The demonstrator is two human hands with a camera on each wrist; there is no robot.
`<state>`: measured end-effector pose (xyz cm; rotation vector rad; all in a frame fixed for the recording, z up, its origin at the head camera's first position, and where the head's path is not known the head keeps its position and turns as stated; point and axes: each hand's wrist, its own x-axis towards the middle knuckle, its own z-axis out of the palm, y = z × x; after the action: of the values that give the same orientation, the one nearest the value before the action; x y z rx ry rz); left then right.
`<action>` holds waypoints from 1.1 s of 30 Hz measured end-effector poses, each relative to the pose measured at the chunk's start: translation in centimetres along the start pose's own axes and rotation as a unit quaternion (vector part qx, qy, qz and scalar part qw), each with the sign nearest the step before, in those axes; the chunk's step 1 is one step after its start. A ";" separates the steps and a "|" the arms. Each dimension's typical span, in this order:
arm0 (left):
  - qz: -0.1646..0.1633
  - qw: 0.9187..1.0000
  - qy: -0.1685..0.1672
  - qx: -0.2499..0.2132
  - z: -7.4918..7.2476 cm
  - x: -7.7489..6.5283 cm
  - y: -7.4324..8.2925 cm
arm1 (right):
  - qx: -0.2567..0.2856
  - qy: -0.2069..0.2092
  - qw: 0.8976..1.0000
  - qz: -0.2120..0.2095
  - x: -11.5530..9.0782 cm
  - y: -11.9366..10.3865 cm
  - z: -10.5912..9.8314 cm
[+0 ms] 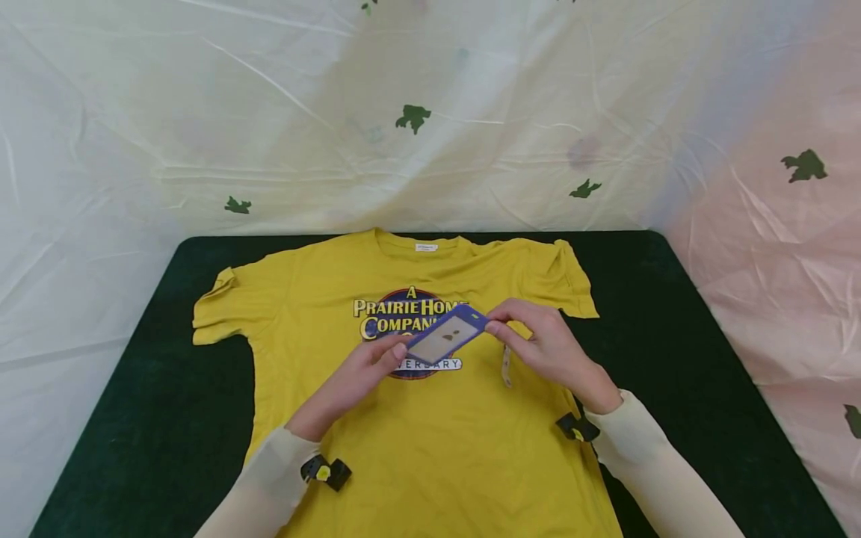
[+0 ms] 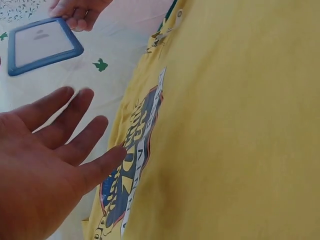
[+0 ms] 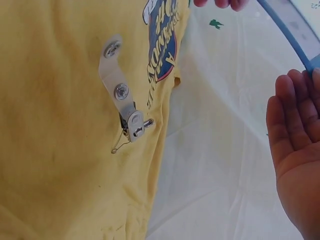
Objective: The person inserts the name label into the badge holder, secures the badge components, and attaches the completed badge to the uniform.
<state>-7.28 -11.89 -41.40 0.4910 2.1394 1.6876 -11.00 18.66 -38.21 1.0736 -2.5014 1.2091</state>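
Where my cream sleeves (image 1: pixel 262 478) end, my left hand (image 1: pixel 356 377) has its fingers straight and spread, its thumb by the near corner of the flat, rectangular, blue-rimmed plastic badge holder (image 1: pixel 442 341); whether that thumb presses it, I cannot tell. My right hand (image 1: pixel 551 347) pinches the other end between thumb and fingertip, so the holder is tilted in mid-air between my hands. I judge it light, fairly stiff and smooth enough to slip, best taken by its rim, since the window could smudge or scratch. That window is pale, with a few small brownish marks, and a slim slot shows near the pinched end. Below, a translucent strap clip with silver metal snaps (image 3: pixel 121 91) lies on the spread yellow cotton T-shirt (image 1: pixel 417 456), whose navy oval print the holder partly hides. Under that lies the dark green tabletop (image 1: pixel 134 418); beyond rises pale, creased sheeting (image 1: pixel 303 149) with ragged green patches (image 1: pixel 412 118).
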 end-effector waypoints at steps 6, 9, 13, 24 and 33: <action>0.053 0.998 0.032 -0.015 0.2 0.2 0.2 | -0.003 -0.017 0.999 0.040 0.0 -0.2 0.0; 0.056 0.996 0.058 -0.028 0.2 0.4 0.3 | -0.004 -0.029 0.998 0.062 0.0 -0.3 0.0; 0.049 0.994 0.083 -0.046 0.3 0.6 0.7 | -0.009 -0.041 0.995 0.086 0.3 -0.5 0.1; 0.009 0.992 0.107 -0.061 1.8 2.0 1.2 | -0.017 -0.075 0.989 0.130 1.9 -0.2 0.8; -0.029 0.986 0.140 -0.081 2.3 2.4 1.0 | -0.013 -0.087 0.986 0.144 2.7 0.0 1.5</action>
<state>-8.27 -8.58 -41.12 0.1510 2.1526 1.9746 -12.74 16.10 -38.02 0.8666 -2.8793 1.1924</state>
